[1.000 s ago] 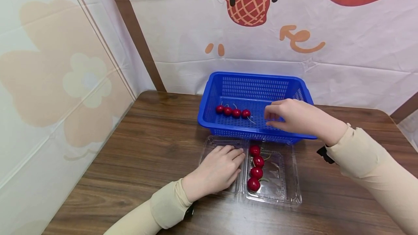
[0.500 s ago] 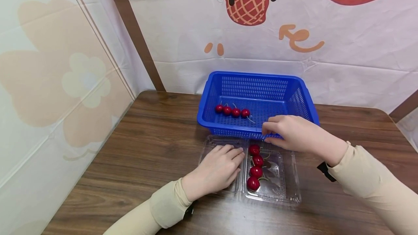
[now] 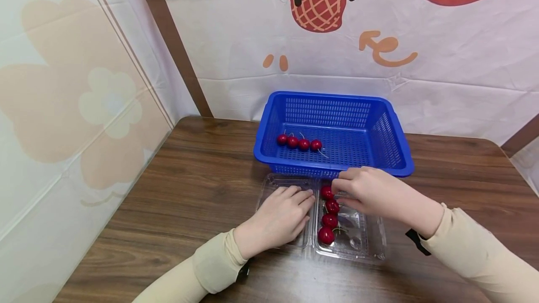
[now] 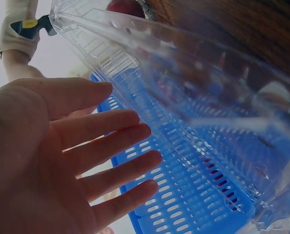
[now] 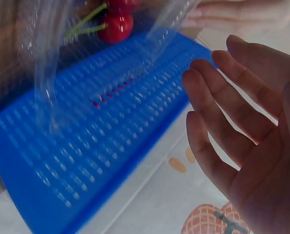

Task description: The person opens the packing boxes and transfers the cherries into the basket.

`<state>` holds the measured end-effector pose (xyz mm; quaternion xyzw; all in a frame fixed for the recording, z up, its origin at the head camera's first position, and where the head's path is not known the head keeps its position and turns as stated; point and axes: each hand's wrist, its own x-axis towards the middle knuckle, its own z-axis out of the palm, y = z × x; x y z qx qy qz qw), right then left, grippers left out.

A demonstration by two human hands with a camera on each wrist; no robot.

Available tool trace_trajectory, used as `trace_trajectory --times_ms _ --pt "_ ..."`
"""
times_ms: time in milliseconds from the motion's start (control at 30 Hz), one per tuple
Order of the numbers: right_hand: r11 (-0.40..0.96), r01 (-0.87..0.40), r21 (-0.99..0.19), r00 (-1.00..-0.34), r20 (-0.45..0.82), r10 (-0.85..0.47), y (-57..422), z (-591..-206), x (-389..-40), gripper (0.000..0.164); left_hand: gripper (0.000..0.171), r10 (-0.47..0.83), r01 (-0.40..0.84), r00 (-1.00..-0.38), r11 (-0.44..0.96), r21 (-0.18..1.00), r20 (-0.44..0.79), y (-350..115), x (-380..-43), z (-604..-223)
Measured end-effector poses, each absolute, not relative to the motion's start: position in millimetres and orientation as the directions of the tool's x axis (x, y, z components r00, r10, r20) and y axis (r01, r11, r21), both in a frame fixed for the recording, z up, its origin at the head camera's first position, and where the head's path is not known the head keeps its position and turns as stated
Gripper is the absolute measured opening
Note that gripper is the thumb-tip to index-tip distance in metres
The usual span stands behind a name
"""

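My left hand (image 3: 278,214) rests over the left half of a clear plastic clamshell box (image 3: 275,179). Its fingers are spread and nearly straight against the plastic in the left wrist view. Along the fold, in the right half, stands a column of several red cherries (image 3: 330,221) with green stems. My right hand (image 3: 364,191) is over the far end of that half, fingertips right beside the top cherry (image 3: 326,192). Seen from the right wrist, its fingers are loosely bent with nothing between them. Part of the box's right half is hidden beneath this hand.
Behind the box is a blue plastic basket (image 3: 332,168) with slotted walls. A row of several cherries (image 3: 303,144) with stems lies inside it on the left. Both stand on a brown wooden table (image 3: 202,176), backed by a printed white cloth (image 3: 236,36).
My right hand has come out of the basket toward me, over its front rim, to the cherries in the box. My left hand has stayed on the box.
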<state>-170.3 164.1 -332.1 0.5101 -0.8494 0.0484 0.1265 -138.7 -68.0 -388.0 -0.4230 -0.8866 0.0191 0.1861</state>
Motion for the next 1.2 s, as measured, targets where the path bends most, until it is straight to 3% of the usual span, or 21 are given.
trace_trajectory --times_ms 667,1200 --pt "0.438 -0.896 0.077 -0.411 0.233 -0.882 157.8 -368.2 -158.1 0.017 0.040 0.756 0.741 -0.583 0.645 -0.185 0.298 -68.3 -139.2 -387.7" --pt "0.430 -0.902 0.022 -0.419 0.191 -0.888 154.0 -377.9 -150.6 0.021 0.040 0.755 0.738 -0.587 0.647 -0.189 0.292 -68.6 -137.6 -385.3"
